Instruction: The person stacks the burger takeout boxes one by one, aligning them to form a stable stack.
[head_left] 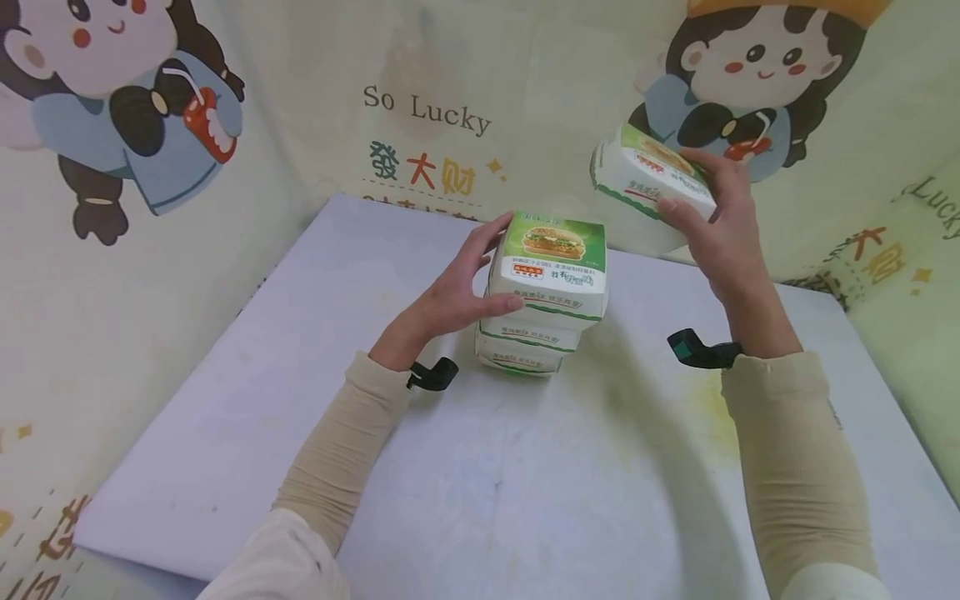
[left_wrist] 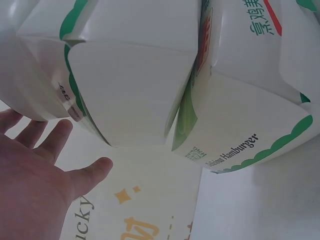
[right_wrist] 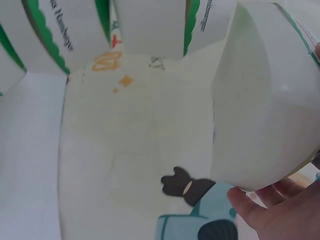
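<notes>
Burger boxes (head_left: 553, 265), white with green trim and a burger printed on the green lid, stand stacked on the table, three tiers showing. The topmost juts out to the right over the lower ones. My left hand (head_left: 457, 292) is at the left side of the top box, fingers fairly straight and thumb spread; the left wrist view shows the hand (left_wrist: 40, 175) beside the white box walls. To the right of the stack and higher, my right hand (head_left: 720, 221) grips another burger box (head_left: 648, 175), tilted in the air. Its plain white side (right_wrist: 265, 110) fills the right wrist view's right part.
A white table (head_left: 450, 483) lies under the stack. Behind and at both sides hangs a pale printed cloth (head_left: 300, 75) with cartoon figures and lettering. Black wrist cameras (head_left: 433, 374) sit on both wrists. The stack's shadow falls on the table's right half.
</notes>
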